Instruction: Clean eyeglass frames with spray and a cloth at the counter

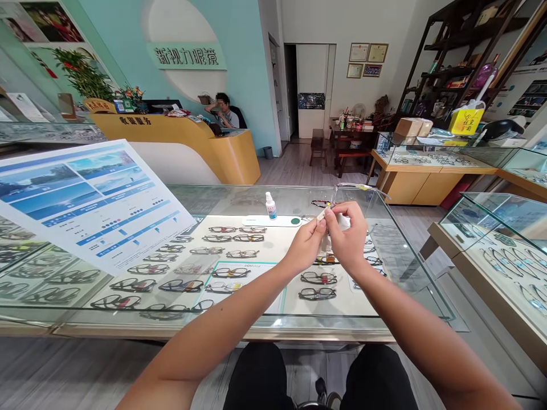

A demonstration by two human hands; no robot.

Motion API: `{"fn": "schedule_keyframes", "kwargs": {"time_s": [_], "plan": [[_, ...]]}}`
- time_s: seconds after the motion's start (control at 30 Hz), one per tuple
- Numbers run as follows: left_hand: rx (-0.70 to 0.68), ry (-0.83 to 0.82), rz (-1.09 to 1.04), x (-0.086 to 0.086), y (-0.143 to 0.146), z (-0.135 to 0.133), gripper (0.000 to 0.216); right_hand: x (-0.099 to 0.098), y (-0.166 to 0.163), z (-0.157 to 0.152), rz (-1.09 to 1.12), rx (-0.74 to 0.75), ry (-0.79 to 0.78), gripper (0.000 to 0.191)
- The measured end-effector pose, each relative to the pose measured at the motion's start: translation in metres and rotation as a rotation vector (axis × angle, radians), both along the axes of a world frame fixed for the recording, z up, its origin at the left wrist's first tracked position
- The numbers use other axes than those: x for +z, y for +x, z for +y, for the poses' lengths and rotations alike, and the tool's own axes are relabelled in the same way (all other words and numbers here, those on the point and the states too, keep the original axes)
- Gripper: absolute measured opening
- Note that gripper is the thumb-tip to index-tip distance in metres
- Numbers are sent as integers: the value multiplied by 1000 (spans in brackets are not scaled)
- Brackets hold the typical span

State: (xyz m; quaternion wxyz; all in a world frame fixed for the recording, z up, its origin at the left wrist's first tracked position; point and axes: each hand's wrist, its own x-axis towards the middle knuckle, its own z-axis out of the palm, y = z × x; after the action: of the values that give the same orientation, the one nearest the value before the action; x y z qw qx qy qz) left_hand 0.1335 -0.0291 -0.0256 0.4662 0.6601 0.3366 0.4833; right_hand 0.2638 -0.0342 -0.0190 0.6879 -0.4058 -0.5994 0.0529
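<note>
My left hand (305, 246) and my right hand (348, 233) meet above a glass display counter (397, 256). Both pinch a pair of clear-framed glasses (342, 196) together with a small white cloth or wipe (325, 215); the frame's arms stick up and to the right past my fingers. A small white spray bottle (270, 205) with a blue label stands on the glass just left of my hands, beside a long white case (273, 221) with a green dot. Another pair of dark-red glasses (320, 203) lies on the glass behind my fingers.
Rows of glasses (222, 253) lie inside the counter under the glass. A printed poster (89, 199) leans on the left. More glass counters (499, 239) stand on the right. A person (222, 111) sits behind a yellow reception desk (192, 139) at the back. My knees show below.
</note>
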Motion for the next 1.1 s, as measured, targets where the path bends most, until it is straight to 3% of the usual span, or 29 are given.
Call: {"fn": "schedule_keyframes", "kwargs": {"time_s": [0.27,0.43,0.57,0.7,0.83,0.9,0.97,1.1], "plan": [[-54,66,41,4,-2,-7,65,5,5,0,45,-96,-10,20],[84,114,72,8,-21,18,66,7,19,11,138,-5,-130,22],[229,185,148,21,-45,43,52,13,35,25,287,160,-265,26],[264,173,457,31,-69,57,29,22,48,30,374,395,-328,28],[109,24,942,24,-80,62,23,29,50,26,409,586,-417,32],[66,73,1059,19,-80,62,23,30,49,24,392,619,-464,35],[136,252,993,16,-76,61,23,30,49,23,352,626,-487,35],[314,544,564,20,-65,55,28,30,52,22,244,615,-489,32]]}}
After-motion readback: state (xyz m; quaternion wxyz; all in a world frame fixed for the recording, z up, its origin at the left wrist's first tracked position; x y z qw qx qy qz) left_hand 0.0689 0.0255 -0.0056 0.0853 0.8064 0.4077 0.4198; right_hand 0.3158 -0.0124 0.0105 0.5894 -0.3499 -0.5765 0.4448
